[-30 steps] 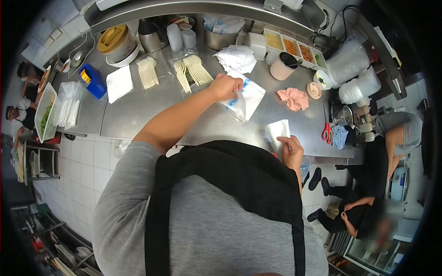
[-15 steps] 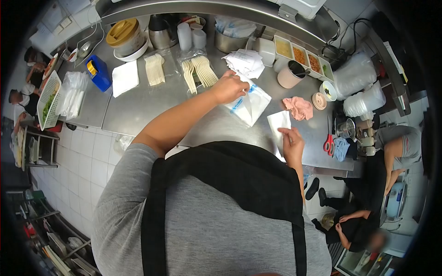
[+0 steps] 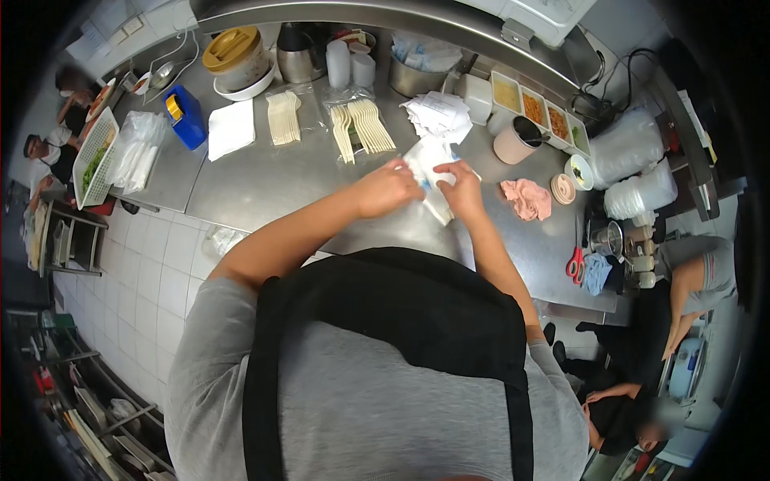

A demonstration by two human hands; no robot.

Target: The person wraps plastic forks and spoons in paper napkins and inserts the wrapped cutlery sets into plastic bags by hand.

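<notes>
My left hand (image 3: 391, 189) grips the left edge of a white packet (image 3: 418, 163) with blue print, above the steel counter. On the packet's right side is my right hand (image 3: 460, 191), its fingers bent and pressed together on a white folded paper (image 3: 435, 210) that looks like a napkin. The paper overlaps the packet; whether it lies inside or on top I cannot tell. Just behind the packet sits a pile of white paper slips (image 3: 438, 117). Wooden forks and spoons (image 3: 370, 128) in a clear bag lie to the left of it.
A pink cloth (image 3: 526, 199), a pink cup (image 3: 516, 142) and red-handled scissors (image 3: 575, 266) stand or lie at right. Food trays (image 3: 536, 109) line the back. White napkins (image 3: 232, 130) and a blue box (image 3: 185, 118) are at left. Co-workers (image 3: 624, 405) are at right and far left.
My right hand has moved left and up, bringing the folded paper from beside the packet onto it. My left hand has shifted down to the packet's left edge.
</notes>
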